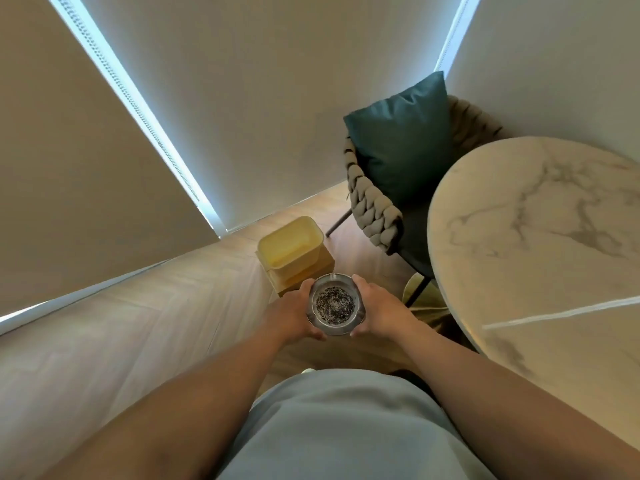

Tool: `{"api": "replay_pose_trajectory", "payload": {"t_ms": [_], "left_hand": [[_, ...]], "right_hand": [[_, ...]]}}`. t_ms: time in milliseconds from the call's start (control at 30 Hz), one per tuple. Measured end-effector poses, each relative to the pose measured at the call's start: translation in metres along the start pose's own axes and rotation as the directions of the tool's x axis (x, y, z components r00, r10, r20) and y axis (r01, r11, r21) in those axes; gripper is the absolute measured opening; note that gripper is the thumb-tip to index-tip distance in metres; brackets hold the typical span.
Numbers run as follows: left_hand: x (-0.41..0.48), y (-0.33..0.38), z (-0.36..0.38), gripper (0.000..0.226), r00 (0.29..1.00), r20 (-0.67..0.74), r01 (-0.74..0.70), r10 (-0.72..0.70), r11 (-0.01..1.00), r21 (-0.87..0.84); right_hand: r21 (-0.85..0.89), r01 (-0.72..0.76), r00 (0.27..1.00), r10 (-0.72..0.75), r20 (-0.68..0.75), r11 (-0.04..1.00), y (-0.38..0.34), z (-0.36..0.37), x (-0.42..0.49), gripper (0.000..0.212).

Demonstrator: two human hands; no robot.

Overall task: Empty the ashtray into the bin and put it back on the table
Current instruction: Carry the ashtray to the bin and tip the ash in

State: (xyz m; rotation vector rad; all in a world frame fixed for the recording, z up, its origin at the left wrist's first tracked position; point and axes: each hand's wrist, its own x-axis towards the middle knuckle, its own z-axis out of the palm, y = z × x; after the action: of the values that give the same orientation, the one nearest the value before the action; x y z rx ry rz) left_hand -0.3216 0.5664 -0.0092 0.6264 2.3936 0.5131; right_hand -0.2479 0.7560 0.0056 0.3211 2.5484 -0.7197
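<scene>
The ashtray [335, 304] is gripped level between the left hand [292, 315] and the right hand [379, 311], each clasped against one side of its rim, and is held in the air with dark ash seen inside. It is carried just short of the yellow bin [294, 251], which stands open on the floor beside the chair [377, 216]. The carrying step is judged to be in hand; next, the ashtray must be brought over the bin's mouth and tipped, before being returned to the marble desk [540, 237] at right.
</scene>
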Motion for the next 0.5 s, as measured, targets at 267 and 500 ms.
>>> {"api": "replay_pose_trajectory", "payload": {"t_ms": [267, 500], "left_hand": [[0.001, -0.029, -0.007, 0.12, 0.993, -0.015, 0.115, -0.116, 0.991, -0.064], [0.021, -0.032, -0.015, 0.12, 0.979, -0.037, 0.197, -0.203, 0.973, -0.115]], "right_hand": [[-0.07, 0.049, 0.992, -0.04, 0.12, 0.996, -0.026, -0.002, 0.038, 0.11], [-0.078, 0.139, 0.975, -0.122, 0.186, 0.987, -0.027, -0.018, 0.078, 0.105]]}}
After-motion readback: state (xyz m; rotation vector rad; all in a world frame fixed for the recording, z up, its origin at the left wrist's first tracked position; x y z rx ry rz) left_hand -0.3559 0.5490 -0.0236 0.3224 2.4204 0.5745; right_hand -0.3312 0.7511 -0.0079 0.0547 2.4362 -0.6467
